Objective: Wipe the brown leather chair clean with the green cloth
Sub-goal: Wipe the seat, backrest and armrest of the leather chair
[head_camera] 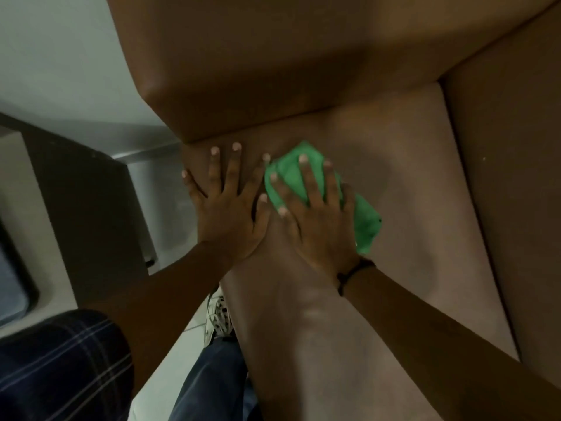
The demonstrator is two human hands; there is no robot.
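Note:
The brown leather chair (pixel 419 183) fills most of the view, its seat cushion in the middle, its backrest above and an armrest at the right. The green cloth (pixel 367 220) lies crumpled on the seat near the left edge. My right hand (pixel 315 220) presses flat on the cloth, fingers spread over it, a dark band on the wrist. My left hand (pixel 230 208) rests beside it, palm down on the seat's left edge, fingers spread and holding nothing. The two hands touch at the thumbs.
A dark brown cabinet (pixel 85 202) stands close to the chair's left side, with a metal surface (pixel 154 177) behind it. Below are pale floor tiles, a patterned shoe (pixel 217 317), my jeans-clad leg (pixel 209 384) and a plaid sleeve (pixel 60 366).

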